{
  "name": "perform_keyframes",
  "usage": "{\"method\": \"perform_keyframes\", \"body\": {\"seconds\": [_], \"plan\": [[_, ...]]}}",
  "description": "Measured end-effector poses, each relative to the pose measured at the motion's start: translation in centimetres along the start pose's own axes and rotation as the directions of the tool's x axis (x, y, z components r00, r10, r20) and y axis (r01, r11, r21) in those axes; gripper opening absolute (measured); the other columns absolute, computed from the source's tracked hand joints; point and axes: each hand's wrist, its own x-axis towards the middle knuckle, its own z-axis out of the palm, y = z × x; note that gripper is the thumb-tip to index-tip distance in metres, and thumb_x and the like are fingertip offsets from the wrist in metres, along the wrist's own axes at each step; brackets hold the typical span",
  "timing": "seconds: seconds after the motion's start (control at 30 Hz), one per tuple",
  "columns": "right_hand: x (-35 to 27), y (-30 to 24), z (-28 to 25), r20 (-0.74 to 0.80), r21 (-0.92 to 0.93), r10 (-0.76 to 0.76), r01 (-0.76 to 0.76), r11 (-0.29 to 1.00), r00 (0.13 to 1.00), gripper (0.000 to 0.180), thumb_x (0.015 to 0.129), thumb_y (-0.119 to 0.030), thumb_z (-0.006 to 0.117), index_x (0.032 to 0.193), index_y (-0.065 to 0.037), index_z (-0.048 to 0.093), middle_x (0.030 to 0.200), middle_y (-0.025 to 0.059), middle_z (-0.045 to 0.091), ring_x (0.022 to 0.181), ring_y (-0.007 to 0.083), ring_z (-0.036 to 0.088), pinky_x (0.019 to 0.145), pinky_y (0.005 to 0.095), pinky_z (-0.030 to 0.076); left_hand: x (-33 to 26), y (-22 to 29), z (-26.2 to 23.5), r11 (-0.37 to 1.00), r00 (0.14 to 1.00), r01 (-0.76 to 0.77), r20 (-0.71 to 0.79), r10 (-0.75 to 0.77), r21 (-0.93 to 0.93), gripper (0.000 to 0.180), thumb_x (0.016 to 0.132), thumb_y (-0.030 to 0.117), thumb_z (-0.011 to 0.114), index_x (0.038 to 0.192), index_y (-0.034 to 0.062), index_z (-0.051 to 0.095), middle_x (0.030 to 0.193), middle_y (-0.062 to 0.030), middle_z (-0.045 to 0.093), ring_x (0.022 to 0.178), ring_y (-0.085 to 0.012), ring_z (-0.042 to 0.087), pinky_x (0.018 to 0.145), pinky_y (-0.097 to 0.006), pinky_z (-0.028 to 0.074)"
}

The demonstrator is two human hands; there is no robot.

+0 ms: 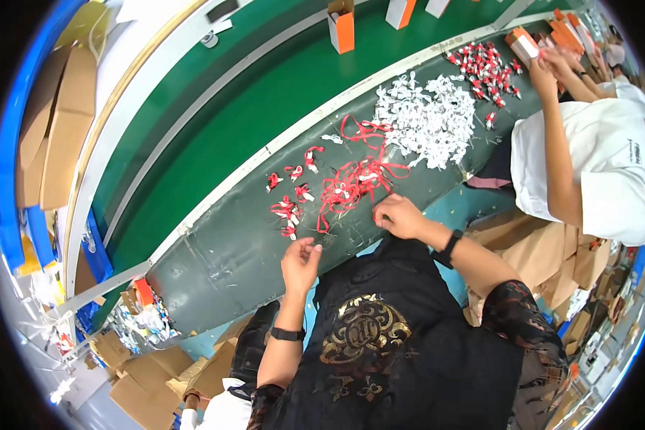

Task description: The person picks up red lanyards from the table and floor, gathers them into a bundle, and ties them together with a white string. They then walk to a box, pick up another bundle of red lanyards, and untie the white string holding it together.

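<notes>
Our left hand [301, 261] pinches something too small to tell, right hand [400, 215] fingertips down by tangled red cords [351, 183] on dark bench [222, 251]; tease singles gently.

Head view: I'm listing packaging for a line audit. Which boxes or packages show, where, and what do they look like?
Upright carton: on the green conveyor, top centre; tall, orange and white, top open.
Second carton: further right on the belt; orange and white, cut by the frame.
Small boxes: top right, by a co-worker's hands; orange and white.
Brown cardboard boxes: lower left, on the floor; plain.
</notes>
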Motion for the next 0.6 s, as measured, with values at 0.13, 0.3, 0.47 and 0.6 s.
{"method": "perform_keyframes", "body": {"seconds": [0.13, 0.3, 0.47, 0.6], "plan": [[-2.1, -8.3, -4.8, -0.059, 0.312, 0.033, -0.013, 0.95, 0.998, 0.011, 0.087, -0.013, 0.068, 0.088, -0.006, 0.06, 0.092, 0.0056, 0.067, 0.098, 0.0232, 0.062, 0.09, 0.0392, 0.045, -2.0, 5.8, -1.4, 0.879, 0.88, -0.475, -0.013, 0.475, -0.054, 0.033, 0.079, 0.011, 0.075, 0.109, 0.0031, 0.066, 0.099, -0.0092, 0.064, 0.087, -0.0176, 0.063, 0.079, -0.03, 0.051], [-2.9, -15.7, -10.9, 0.084, 0.844, 0.076, -0.111, 0.524, 0.994, 0.014, 0.099, -0.019, 0.058, 0.095, -0.008, 0.051, 0.078, 0.0008, 0.061, 0.072, 0.0091, 0.061, 0.068, 0.0244, 0.048, -2.2, 15.6, -0.6, 0.483, 0.474, -0.87, 0.101, 0.875, -0.101, 0.033, 0.079, 0.009, 0.074, 0.111, 0.0035, 0.066, 0.107, -0.0104, 0.066, 0.1, -0.0237, 0.062, 0.088, -0.034, 0.049], [-3.4, -23.8, -16.2, -0.226, 0.868, -0.107, 0.25, 0.43, 0.968, 0.015, 0.096, -0.02, 0.06, 0.094, -0.009, 0.049, 0.059, -0.003, 0.046, 0.05, 0.0064, 0.04, 0.052, 0.0261, 0.033, -0.7, 17.4, -0.4, 0.469, 0.355, -0.812, 0.343, 0.87, -0.347, 0.018, 0.089, 0.006, 0.065, 0.107, 0.0021, 0.065, 0.1, -0.0075, 0.07, 0.095, -0.0207, 0.065, 0.082, -0.032, 0.051], [-6.2, -27.3, -20.5, -0.488, 0.802, -0.388, 0.577, 0.154, 0.782, 0.014, 0.098, -0.017, 0.055, 0.1, -0.007, 0.045, 0.058, -0.0031, 0.045, 0.053, 0.0072, 0.043, 0.059, 0.0278, 0.038, -1.2, 18.1, -1.4, 0.525, 0.54, -0.521, 0.217, 0.813, -0.672, 0.012, 0.098, 0.007, 0.057, 0.106, -0.0002, 0.063, 0.097, -0.0063, 0.068, 0.09, -0.0126, 0.065, 0.082, -0.029, 0.053]]}}
